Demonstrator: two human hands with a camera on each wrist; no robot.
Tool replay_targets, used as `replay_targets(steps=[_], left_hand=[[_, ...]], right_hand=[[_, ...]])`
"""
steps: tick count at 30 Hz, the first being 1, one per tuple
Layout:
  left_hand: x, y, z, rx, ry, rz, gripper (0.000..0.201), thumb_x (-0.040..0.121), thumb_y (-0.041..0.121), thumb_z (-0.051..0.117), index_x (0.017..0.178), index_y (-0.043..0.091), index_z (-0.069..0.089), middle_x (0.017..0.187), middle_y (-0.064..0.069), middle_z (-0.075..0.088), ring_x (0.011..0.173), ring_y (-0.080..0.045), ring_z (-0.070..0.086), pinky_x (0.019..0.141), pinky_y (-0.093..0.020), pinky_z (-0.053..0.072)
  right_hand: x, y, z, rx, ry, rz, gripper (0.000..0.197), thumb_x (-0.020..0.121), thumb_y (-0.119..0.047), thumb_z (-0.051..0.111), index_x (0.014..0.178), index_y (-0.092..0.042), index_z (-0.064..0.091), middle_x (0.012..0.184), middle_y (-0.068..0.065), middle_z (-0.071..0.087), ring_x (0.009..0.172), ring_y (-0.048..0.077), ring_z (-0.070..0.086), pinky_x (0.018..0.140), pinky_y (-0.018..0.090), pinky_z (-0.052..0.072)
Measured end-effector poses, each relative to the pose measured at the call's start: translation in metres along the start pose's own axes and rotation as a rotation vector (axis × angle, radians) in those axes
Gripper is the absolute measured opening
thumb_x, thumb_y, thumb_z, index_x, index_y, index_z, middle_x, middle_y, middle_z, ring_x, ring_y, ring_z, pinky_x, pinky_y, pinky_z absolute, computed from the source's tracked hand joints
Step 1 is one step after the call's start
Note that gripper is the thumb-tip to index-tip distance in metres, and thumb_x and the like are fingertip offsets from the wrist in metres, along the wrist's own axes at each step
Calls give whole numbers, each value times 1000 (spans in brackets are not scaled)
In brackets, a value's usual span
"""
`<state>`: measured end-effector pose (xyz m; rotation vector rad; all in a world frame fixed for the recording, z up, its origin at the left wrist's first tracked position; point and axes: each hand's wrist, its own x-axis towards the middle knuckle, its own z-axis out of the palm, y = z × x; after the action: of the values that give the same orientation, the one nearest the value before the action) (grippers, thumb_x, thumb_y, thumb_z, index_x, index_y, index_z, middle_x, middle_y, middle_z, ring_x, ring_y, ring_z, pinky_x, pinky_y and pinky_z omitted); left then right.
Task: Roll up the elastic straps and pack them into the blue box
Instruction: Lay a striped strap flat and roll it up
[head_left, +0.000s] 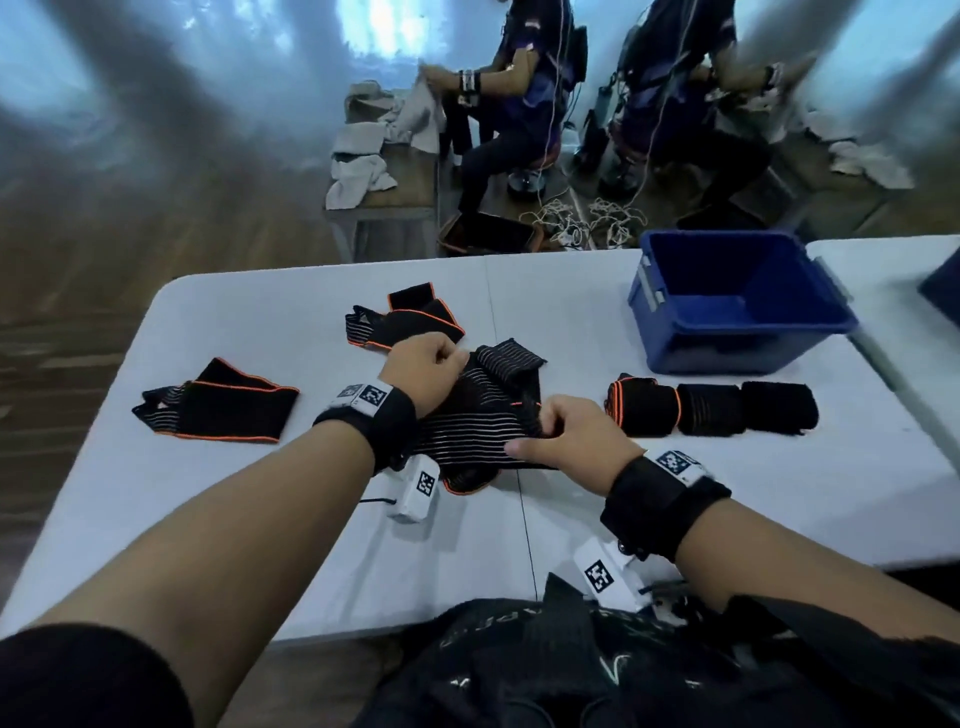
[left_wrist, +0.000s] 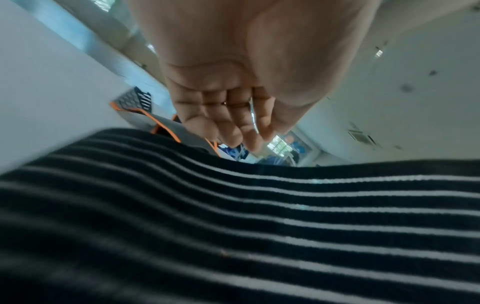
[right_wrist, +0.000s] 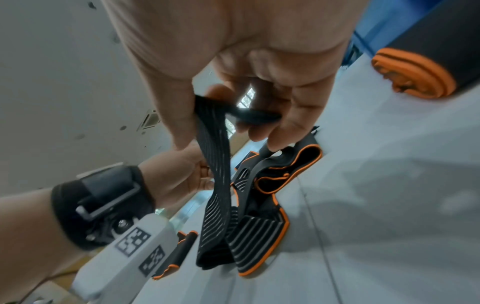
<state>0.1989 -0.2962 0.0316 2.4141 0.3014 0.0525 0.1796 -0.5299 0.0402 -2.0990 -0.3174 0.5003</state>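
Note:
A black elastic strap (head_left: 467, 431) with grey stripes lies bunched in the middle of the white table (head_left: 260, 493). My left hand (head_left: 447, 364) grips its far part, and the strap (left_wrist: 259, 226) fills the left wrist view below the left hand (left_wrist: 233, 127). My right hand (head_left: 540, 426) pinches its near end; in the right wrist view the right hand (right_wrist: 221, 137) holds the strap (right_wrist: 215, 168) between thumb and fingers. Three rolled straps (head_left: 709, 410) lie in a row to the right. The blue box (head_left: 737, 301) stands behind them.
Two flat orange-edged straps lie on the table, one at the left (head_left: 218, 405) and one at the back (head_left: 410, 317). A second table (head_left: 883, 260) adjoins on the right. Beyond the far edge, seated people (head_left: 519, 104) handle towels at a bench (head_left: 384, 202).

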Motion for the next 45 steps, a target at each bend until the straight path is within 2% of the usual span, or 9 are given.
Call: replay_targets(steps=[3,6,10,17,22,28,34,40,45], left_hand=[[29,19,19,71,-70,101,17,95,36,61,92,21,68,93,3,69,90,-17,62,79,-29,45],[58,30,43,190,-166,134,21,90,45,65,97,25,68,106,-3,69,101,-25,64,86,-34,51],[80,36,67,361,-324,69,45,75,65,71,102,29,65,97,2,60,96,-26,61,87,-37,54],[91,35,73,473,-361,102,6,77,18,76,79,19,71,84,1,67,83,-22,61,71,-26,45],[83,7,58,462,-359,52,17,76,22,83,80,24,67,82,7,63,84,-17,59,72,-25,45],[55,-45,23,443,-265,-79,23,77,29,83,81,31,60,95,4,66,88,-17,59,76,-27,44],[15,-76,-25,341,-56,-210,15,87,27,73,102,29,74,113,1,72,107,-23,65,95,-32,50],[1,-29,-98,-9,332,-149,19,85,11,73,98,23,80,102,1,77,93,-10,67,91,-20,47],[2,30,-176,-188,448,17,30,81,9,74,87,38,78,87,5,77,82,-15,73,90,-33,58]], right_hand=[[-13,7,-7,-37,32,12,36,66,-30,91,70,-21,56,71,-12,58,61,1,51,59,15,40],[-26,18,-14,-54,82,45,25,72,-5,80,75,-22,62,83,-11,61,73,-2,56,71,18,43],[-42,32,-24,-74,151,107,31,72,3,66,79,-28,65,95,-8,61,88,5,60,79,20,48],[-56,47,-32,-15,203,137,34,73,7,62,80,-26,65,97,-2,66,88,13,65,80,26,53],[-46,43,-29,-10,153,142,31,75,5,62,83,-25,67,99,-3,66,88,12,66,81,28,57],[-24,26,-16,-45,44,69,36,74,5,59,79,-29,66,96,-3,67,77,17,67,73,34,59],[-4,0,4,-81,-75,-52,31,77,4,60,81,-26,66,93,-6,66,76,4,60,71,15,46],[20,-71,-10,-221,-129,-306,30,87,1,58,85,-29,61,100,-6,62,88,9,56,79,20,41],[35,-174,-30,-248,-66,-610,30,80,7,58,87,-20,68,93,-8,61,86,7,52,72,3,35]])
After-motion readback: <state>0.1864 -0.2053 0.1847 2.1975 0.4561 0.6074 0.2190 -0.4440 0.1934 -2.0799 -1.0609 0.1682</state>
